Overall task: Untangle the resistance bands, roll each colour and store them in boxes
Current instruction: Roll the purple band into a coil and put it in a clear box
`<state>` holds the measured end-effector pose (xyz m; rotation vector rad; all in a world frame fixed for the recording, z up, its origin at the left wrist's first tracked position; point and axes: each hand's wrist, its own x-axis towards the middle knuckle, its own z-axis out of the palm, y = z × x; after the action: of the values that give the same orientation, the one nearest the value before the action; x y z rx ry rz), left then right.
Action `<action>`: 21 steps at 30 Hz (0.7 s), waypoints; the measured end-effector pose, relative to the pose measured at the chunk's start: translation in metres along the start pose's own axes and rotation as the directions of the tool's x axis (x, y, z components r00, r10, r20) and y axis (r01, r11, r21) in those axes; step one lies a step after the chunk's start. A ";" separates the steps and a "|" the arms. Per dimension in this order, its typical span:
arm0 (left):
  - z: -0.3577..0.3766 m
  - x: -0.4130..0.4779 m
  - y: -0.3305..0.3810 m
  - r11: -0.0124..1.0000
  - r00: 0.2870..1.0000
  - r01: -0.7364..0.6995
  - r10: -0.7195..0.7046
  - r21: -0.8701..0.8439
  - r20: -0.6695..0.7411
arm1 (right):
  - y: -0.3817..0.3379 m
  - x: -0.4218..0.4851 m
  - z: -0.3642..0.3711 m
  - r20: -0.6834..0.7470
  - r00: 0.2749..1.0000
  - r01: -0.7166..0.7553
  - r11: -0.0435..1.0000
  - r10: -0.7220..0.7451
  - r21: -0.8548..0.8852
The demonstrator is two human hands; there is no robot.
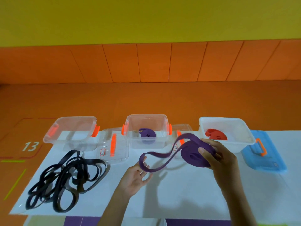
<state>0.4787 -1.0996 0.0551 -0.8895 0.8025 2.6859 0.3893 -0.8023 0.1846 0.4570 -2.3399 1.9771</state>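
An orange floor [146, 101] carries a white surface [179, 196]. On the surface's left lies a loose tangle of black bands [65, 176]. Three open boxes stand in a row along its far edge. The left clear box [48, 139] holds no band, the middle clear box [146, 115] holds a rolled purple band [147, 136], and the white box [244, 145] on the right holds a rolled red band [215, 135].

A blue lid [267, 162] lies beside the white box, and a clear lid [114, 149] lies between the two clear boxes.

The right hand [218, 157] holds a second purple band [192, 154] above the surface. Its grip is clenched round the rolled part. The band's free loop hangs over the fingers of the left hand [136, 178], whose grip is released, palm up.

The floor is marked "13" [30, 146]. A small red-bordered label [103, 152] sits on the clear lid, its writing too small to read.
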 end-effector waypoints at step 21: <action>0.056 -0.039 0.032 0.604 0.913 -0.351 0.389 0.715 0.120 | 0.010 0.014 0.030 0.207 0.977 -0.041 0.995 0.059 -0.089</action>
<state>0.4711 -1.0962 0.1307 -0.6085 2.0724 2.2429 0.3783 -0.8327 0.1723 0.6360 -2.5715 1.9276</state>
